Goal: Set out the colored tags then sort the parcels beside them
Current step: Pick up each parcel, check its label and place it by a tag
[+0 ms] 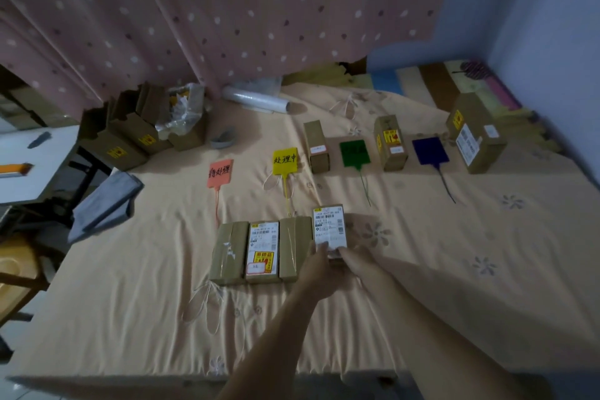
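Both hands meet at the near end of a labelled parcel (328, 227) on the bed (454, 269): the left hand (319, 266) and the right hand (355, 261) each grasp it with their fingers. Just left of it, three parcels (263, 250) lie side by side. Farther off runs a row of tags: pink tag (220, 177), yellow tag (285, 161), green tag (354, 153), blue tag (429, 150). A box stands right of the yellow (316, 146), green (390, 143) and blue (475, 136) ones
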